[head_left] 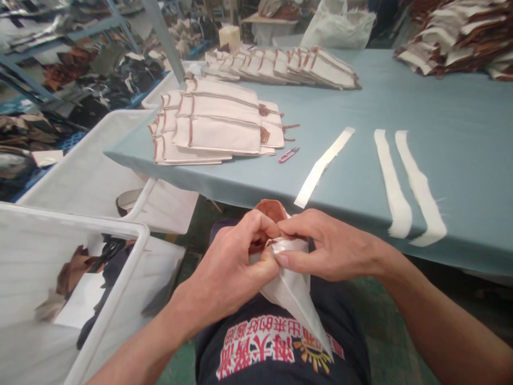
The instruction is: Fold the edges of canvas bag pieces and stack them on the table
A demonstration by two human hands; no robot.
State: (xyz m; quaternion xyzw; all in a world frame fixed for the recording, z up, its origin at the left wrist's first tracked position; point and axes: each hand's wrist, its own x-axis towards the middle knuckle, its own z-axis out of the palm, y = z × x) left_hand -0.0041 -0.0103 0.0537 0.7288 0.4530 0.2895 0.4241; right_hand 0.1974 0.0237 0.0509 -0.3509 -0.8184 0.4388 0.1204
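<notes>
Over my lap I hold a white fabric piece (292, 291) with a brown leather-like part (272, 209) at its top. My left hand (240, 256) pinches its edge between thumb and fingers. Close against it, my right hand (324, 243) grips the same piece, thumb below and fingers above. The fingertips of both hands nearly meet, and the spot between them is partly hidden. Past my hands, a white strip (325, 167) lies slanted on the blue-green table (352, 112). Pink thread snips (289, 155) rest left of the strip.
Stacked cream pieces with brown edging (224, 125) lie at the table's left, with a fanned row (280, 67) behind. Two white strips (417, 184) lie at right. A tall pile (460, 37) stands at back right. White bins (142, 230) holding scraps flank my left side.
</notes>
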